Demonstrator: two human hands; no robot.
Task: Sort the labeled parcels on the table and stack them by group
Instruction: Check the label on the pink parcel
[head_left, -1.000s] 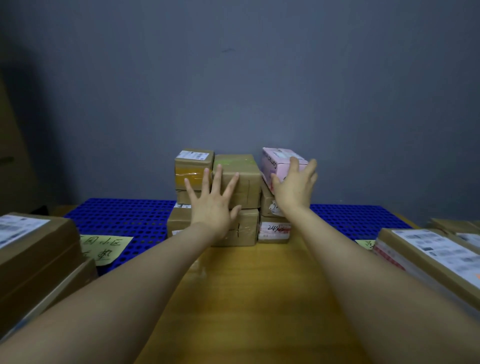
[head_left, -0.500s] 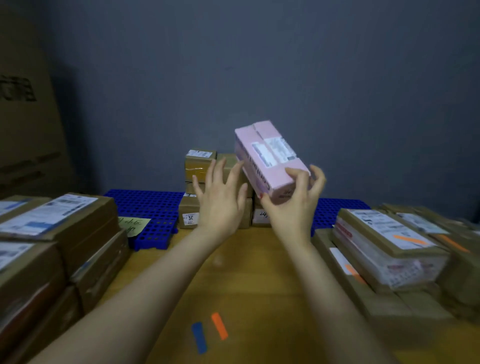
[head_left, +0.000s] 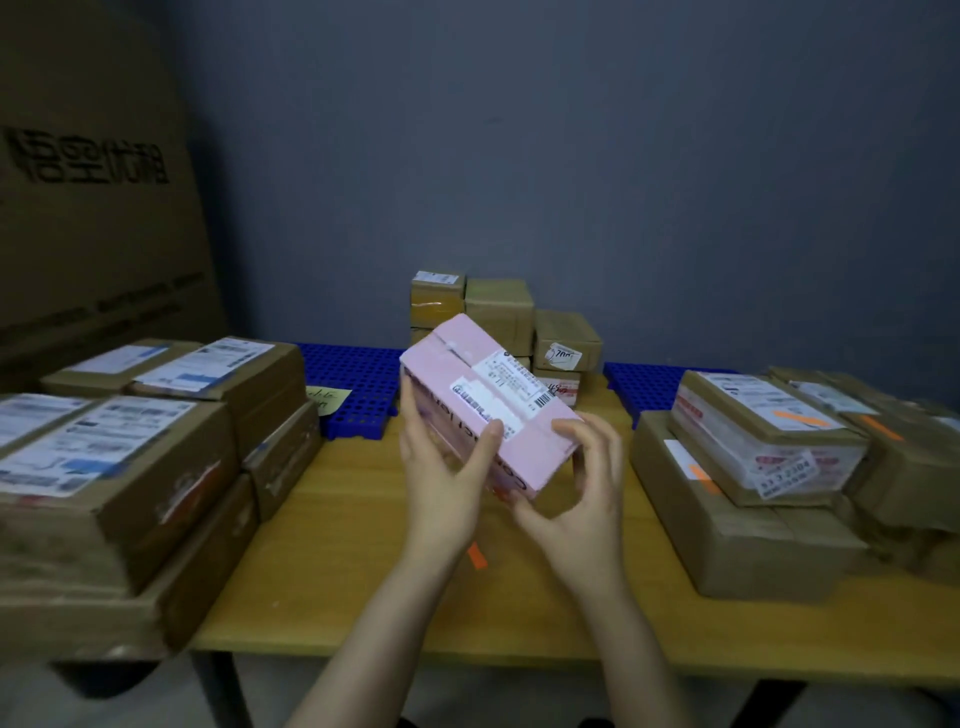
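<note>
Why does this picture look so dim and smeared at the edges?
Head view: the room is dimly lit; the brown cardboard parcels at far left are smeared by motion blur, the wide lens bends the wooden table's front edge, while the pink box's white label stays fairly sharp.

Both hands, left (head_left: 441, 483) and right (head_left: 582, 499), raised together, fingers curled in a grasp.

**Parcels ranged around the bench**

A held parcel (head_left: 488, 410) sits tilted above the middle of the bench (head_left: 363, 545), the left hand (head_left: 441, 483) on its left side and the right hand (head_left: 582, 499) at its near end. Behind it, a small stack of parcels (head_left: 498, 317) stands at the far edge. To the left lies a pile of larger parcels (head_left: 130, 457); to the right, another pile (head_left: 753, 467). Grid mats (head_left: 353, 384) lie at the back on both sides.
</note>
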